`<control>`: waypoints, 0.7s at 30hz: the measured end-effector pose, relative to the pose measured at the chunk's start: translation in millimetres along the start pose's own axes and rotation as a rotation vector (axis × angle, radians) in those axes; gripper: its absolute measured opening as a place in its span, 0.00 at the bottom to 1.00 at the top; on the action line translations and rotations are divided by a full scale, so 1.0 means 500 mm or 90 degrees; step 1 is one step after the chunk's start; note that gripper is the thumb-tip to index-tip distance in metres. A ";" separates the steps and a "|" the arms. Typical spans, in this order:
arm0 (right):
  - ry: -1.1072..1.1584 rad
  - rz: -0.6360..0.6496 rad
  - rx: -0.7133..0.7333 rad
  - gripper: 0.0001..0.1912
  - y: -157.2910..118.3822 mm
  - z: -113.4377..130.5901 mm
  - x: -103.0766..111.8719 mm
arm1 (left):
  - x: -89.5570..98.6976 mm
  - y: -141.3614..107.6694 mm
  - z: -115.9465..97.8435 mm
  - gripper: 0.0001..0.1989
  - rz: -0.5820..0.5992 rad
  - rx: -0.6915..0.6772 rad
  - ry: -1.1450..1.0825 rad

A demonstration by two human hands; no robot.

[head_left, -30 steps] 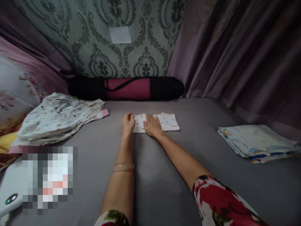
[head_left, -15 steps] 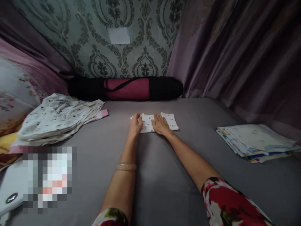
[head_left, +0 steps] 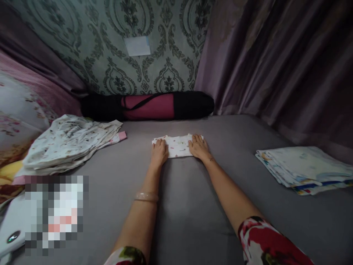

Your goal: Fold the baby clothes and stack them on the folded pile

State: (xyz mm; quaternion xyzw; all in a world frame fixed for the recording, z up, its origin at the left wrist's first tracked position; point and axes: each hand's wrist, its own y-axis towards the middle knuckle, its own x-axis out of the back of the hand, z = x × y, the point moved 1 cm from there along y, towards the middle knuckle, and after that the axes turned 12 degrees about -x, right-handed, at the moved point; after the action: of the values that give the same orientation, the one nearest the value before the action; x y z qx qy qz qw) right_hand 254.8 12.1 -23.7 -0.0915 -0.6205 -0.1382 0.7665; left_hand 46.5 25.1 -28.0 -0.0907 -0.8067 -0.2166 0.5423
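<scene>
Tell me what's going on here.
Two bare hands press on a folded white cloth: the left hand on its left end, the right hand on its right. The cloth lies on a grey sheet, between a loose clothes pile to the left and a folded stack to the right.

Dim, even light; right curtain (head_left: 275, 62) falls into deep shadow; 1 pixelated patch (head_left: 56, 213) lower left.

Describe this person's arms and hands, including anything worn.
The floral sleeves show red, white and green. A pale bangle circles the left forearm. A small dark marking shows at the right wrist. The left hand and right hand are ungloved.
</scene>
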 end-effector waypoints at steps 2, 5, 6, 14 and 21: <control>0.011 -0.026 0.005 0.27 0.004 0.000 0.004 | 0.001 -0.001 -0.002 0.19 0.011 0.006 0.019; 0.018 -0.062 0.025 0.22 0.015 -0.010 0.011 | 0.004 -0.001 0.001 0.20 0.015 -0.001 0.042; 0.019 -0.070 0.032 0.21 0.020 -0.015 0.012 | 0.006 0.000 0.003 0.21 0.016 -0.005 0.049; 0.055 -0.078 0.066 0.22 0.047 -0.044 0.005 | 0.043 0.056 0.035 0.23 0.127 0.008 0.110; 0.031 -0.057 0.030 0.22 0.053 -0.046 0.012 | 0.078 0.160 0.077 0.33 0.351 0.020 0.097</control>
State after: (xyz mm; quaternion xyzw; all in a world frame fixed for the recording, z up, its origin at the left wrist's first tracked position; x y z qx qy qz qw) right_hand 286.1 29.4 -21.9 -0.0419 -0.6083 -0.1598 0.7763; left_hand 29.2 110.1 15.5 -0.2818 -0.7120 -0.0549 0.6409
